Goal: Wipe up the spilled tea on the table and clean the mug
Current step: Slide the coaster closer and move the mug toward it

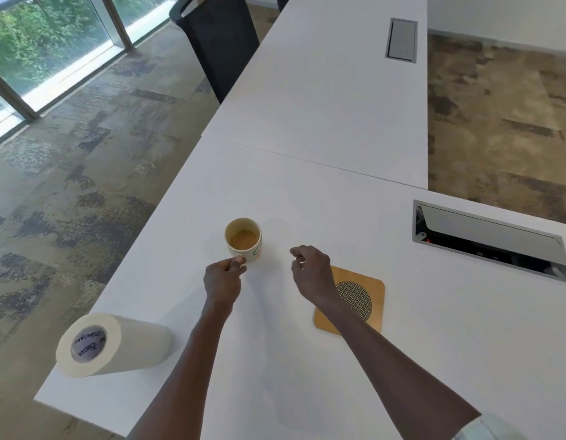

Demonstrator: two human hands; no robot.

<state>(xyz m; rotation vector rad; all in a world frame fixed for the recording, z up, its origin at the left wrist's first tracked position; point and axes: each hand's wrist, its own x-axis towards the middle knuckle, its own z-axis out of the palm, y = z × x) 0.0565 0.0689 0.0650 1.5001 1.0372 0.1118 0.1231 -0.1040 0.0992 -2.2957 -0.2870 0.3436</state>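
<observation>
With our left hand [223,277] we pinched the small cream mug [243,239] of brown tea, our right hand [311,270] loose and empty, probably needing the white paper roll [113,344] next.

We've got a long white table [307,192] here, two tops butted together with a seam running across. Sitting on it: a cream mug [243,239] of tea near the left edge, a paper towel roll [116,344] lying on its side by the near corner, and a square wooden coaster [369,293] with a mesh centre to the right. Two cable boxes [484,239] are set into the top.
</observation>
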